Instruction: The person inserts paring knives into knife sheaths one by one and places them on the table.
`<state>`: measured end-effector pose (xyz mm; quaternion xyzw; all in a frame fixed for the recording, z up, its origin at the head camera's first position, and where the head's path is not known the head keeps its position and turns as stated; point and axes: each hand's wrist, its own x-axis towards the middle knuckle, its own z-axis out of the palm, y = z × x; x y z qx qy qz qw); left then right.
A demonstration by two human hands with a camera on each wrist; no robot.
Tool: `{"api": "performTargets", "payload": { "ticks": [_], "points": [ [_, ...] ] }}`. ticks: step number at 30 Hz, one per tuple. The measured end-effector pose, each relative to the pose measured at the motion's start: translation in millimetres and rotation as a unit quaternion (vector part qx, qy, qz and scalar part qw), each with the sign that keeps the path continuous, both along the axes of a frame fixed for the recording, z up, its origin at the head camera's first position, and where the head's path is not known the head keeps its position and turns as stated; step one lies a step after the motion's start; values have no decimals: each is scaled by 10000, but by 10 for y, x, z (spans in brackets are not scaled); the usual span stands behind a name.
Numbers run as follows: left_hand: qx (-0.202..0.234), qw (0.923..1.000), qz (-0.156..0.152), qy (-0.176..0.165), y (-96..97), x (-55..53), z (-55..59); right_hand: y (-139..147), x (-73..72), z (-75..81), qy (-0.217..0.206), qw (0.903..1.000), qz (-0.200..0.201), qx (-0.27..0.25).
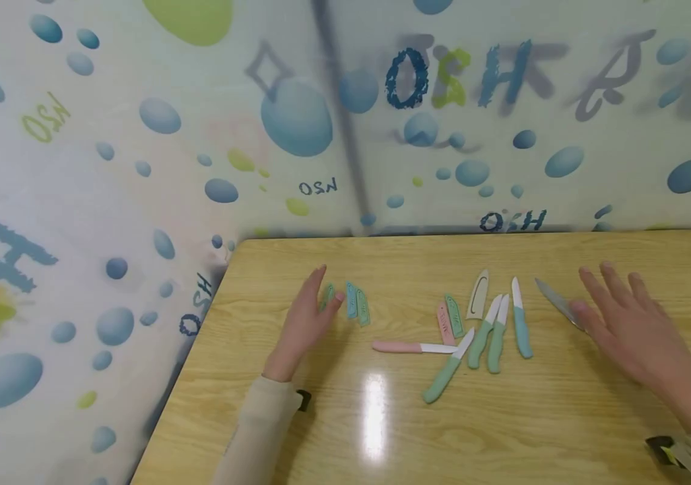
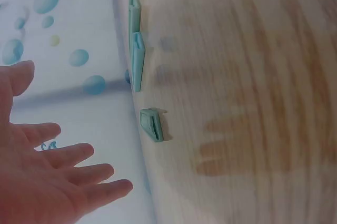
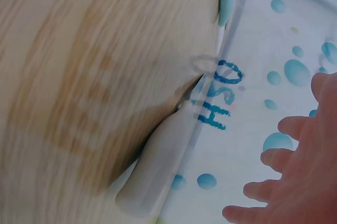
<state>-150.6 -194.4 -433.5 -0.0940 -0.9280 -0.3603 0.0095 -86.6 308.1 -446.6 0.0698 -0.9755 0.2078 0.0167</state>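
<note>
Contact between the right hand (image 1: 636,330) and the steel blade of the pale-handled knife (image 3: 152,168) is the main hazard: in the head view the thumb overlaps this knife, so lowering it carelessly could bring skin onto the bare edge. The right fingers are spread and pinch nothing; the knife lies beneath them on the worktop (image 1: 503,431), tip pointing away from the person. Its handle is smooth and rounded, and would likely roll if pushed sideways. The left hand (image 1: 304,320) has its fingers spread, holding nothing, just beside a green sheath (image 2: 151,125); a brush of the hand could slide that sheath out of place. Front green-handled knife (image 1: 442,379) meets the blade end of the pink-handled knife (image 1: 397,346), so dragging either may shift both. Handles are matt, gently curved and plastic-looking; blades taper to points. Blue sheath (image 1: 352,300) is flat, narrow and slotted. Worktop surface is streaked, wood-grained and glossy enough to reflect light, suggesting low friction.
</note>
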Motion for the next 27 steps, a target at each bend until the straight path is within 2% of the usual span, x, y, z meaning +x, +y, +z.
{"api": "performTargets", "payload": {
  "ticks": [5, 12, 14, 17, 21, 27],
  "points": [
    [344, 9986, 240, -318, -72, -53, 20, -90, 22, 34, 34, 9999, 93, -136],
    [163, 9973, 404, -594, -92, -143, 61, -198, 60, 71, 166, 9991, 274, -281],
    [-82, 9974, 362, -624, -78, -179, 72, -216, 73, 75, 180, 9987, 325, -361],
    [-672, 9952, 280, -656, -58, -224, 72, -242, 83, 78, 160, 9979, 404, -480],
    [-1432, 9868, 186, -730, -41, -273, 50, -268, 87, 76, 154, 9973, 506, -502],
    [-1862, 9776, 159, -966, -7, -309, 38, -307, 91, 79, 51, 9975, 463, -526]
  ]
}}
